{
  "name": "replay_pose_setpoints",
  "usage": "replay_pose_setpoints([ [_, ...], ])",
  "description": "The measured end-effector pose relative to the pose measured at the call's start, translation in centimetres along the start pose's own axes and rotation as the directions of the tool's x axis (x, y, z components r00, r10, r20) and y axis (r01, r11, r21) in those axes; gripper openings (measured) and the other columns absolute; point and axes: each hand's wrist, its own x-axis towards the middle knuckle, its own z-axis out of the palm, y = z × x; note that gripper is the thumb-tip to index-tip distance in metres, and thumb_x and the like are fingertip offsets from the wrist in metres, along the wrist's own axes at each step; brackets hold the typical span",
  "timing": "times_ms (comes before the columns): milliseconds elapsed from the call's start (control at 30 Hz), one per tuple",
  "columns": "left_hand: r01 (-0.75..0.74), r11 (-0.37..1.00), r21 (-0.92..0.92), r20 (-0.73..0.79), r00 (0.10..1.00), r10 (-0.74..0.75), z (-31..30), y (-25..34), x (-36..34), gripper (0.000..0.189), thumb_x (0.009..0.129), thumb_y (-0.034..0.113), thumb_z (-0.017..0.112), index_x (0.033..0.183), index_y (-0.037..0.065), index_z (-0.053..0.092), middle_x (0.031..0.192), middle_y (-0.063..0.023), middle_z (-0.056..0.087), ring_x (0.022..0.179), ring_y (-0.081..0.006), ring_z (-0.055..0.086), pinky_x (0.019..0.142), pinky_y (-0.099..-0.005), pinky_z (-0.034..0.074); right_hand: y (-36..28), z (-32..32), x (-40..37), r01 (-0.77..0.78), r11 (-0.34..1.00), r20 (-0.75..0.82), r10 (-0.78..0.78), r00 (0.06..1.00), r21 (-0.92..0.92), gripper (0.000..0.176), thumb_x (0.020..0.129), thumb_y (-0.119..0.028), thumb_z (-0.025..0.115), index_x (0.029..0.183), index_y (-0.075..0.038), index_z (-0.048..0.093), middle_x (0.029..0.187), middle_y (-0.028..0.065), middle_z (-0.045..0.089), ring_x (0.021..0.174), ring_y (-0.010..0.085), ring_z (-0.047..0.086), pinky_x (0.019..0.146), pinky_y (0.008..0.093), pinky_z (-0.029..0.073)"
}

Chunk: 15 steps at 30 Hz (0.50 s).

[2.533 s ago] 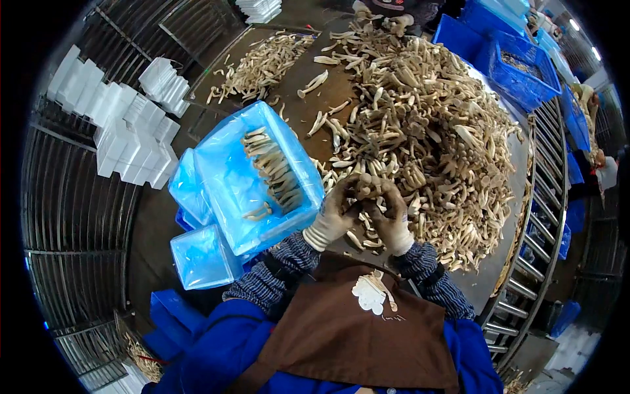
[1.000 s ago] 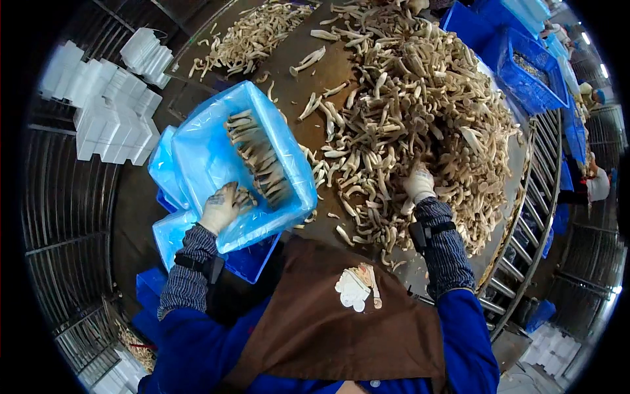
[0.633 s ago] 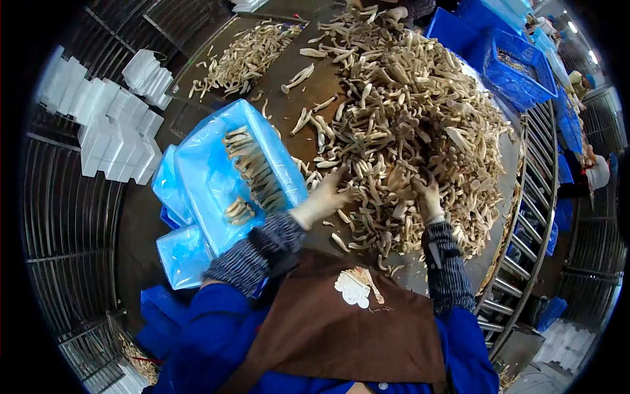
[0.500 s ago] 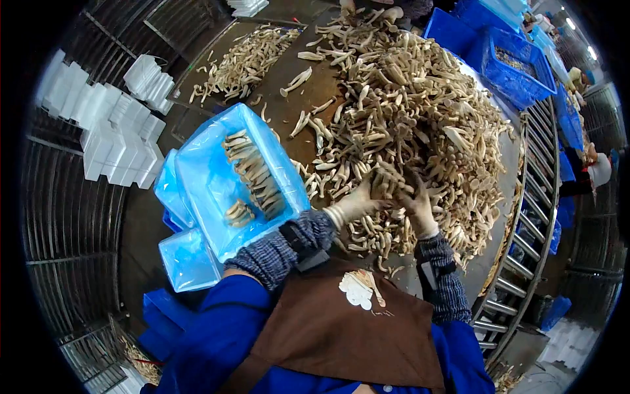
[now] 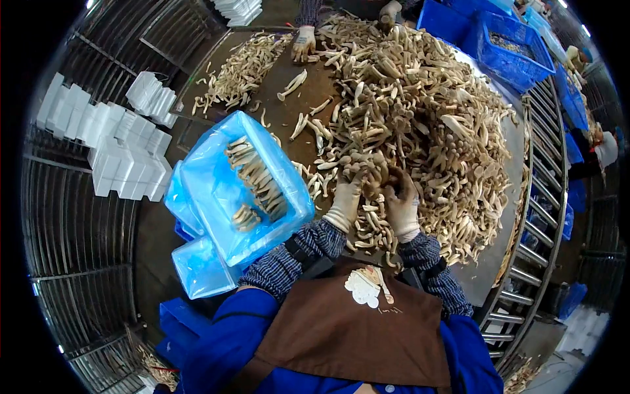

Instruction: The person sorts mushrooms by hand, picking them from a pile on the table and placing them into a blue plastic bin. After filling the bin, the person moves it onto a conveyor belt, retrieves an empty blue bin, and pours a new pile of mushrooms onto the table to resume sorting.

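Observation:
A bunch of long-stemmed mushrooms [image 5: 365, 165] is gripped in my gloved left hand [image 5: 346, 198], caps pointing away from me. Against the bunch's right side, my gloved right hand [image 5: 401, 205] has its darkened fingers curled in on the mushrooms; its fingertips are partly hidden. Under and beyond both hands spreads a large heap of loose mushrooms [image 5: 420, 98]. To the left stands a box lined with blue plastic [image 5: 210, 190]. Inside it lie a long row of mushrooms [image 5: 257, 177] and a smaller bundle [image 5: 245, 217].
Across the metal table [image 5: 289, 69], another person's gloved hand [image 5: 304, 44] rests near a second mushroom pile [image 5: 239, 72]. Blue crates [image 5: 515, 56] stand at the far right. A roller conveyor [image 5: 535, 217] runs along the right edge. White foam trays [image 5: 128, 164] are stacked at left.
Both my hands have drawn slightly left and towards me with the bunch, its caps now more visible. Another person's gloved hand has appeared at the table's far side.

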Motion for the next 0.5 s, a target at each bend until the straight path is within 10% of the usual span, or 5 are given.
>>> replay_pose_setpoints([
  [67,0.124,0.980,-0.158,-0.027,0.991,-0.130,-0.5,0.7,0.3,0.029,0.091,0.025,0.061,0.114,0.006,0.057,0.099,-0.0018,0.063,0.081,-0.0118,0.061,0.067,-0.0257,0.051,2.7,0.5,-0.3,-0.206,0.919,0.028,0.209,0.977,0.336,0.053,0.084,-0.007,0.062,0.131,0.001,0.040,0.127,0.0209,0.046,0.117,0.0296,0.049,0.101,0.0346,0.039],
  [133,0.228,0.966,-0.121,-0.059,0.970,-0.237,-1.3,0.5,0.8,0.027,0.091,0.028,0.062,0.106,0.006,0.060,0.089,-0.0011,0.062,0.072,-0.0097,0.059,0.060,-0.0248,0.049,1.5,0.8,-0.8,-0.061,0.993,0.076,0.054,0.996,0.099,0.061,0.084,-0.008,0.064,0.135,0.001,0.033,0.135,0.0203,0.038,0.124,0.0286,0.043,0.104,0.0344,0.035],
  [267,-0.001,0.978,0.209,-0.118,0.993,0.026,0.2,0.5,-0.3,0.037,0.088,0.033,0.065,0.106,0.001,0.060,0.092,-0.0041,0.063,0.074,-0.0132,0.059,0.064,-0.0285,0.049,0.3,2.1,-1.6,0.221,0.975,0.053,-0.220,0.974,-0.007,0.080,0.080,-0.013,0.070,0.142,-0.001,0.020,0.143,0.0196,0.028,0.131,0.0308,0.032,0.109,0.0377,0.029],
  [367,-0.024,0.998,0.053,-0.055,0.998,0.027,1.2,0.6,-1.3,0.041,0.088,0.030,0.062,0.115,-0.002,0.057,0.107,-0.0094,0.062,0.090,-0.0187,0.061,0.078,-0.0327,0.050,3.8,2.4,-0.9,-0.067,0.971,-0.038,0.078,0.996,0.230,0.076,0.079,-0.013,0.071,0.140,-0.001,0.026,0.138,0.0190,0.036,0.130,0.0262,0.035,0.107,0.0329,0.032],
  [500,-0.162,0.913,0.375,0.118,0.985,0.127,-3.6,-1.8,0.6,0.032,0.095,0.026,0.046,0.117,0.004,0.056,0.109,-0.0085,0.062,0.094,-0.0196,0.061,0.082,-0.0328,0.052,2.9,0.8,-0.9,-0.229,0.884,0.143,0.186,0.972,0.407,0.064,0.080,-0.014,0.070,0.134,0.001,0.038,0.135,0.0200,0.038,0.127,0.0260,0.039,0.105,0.0322,0.033],
])
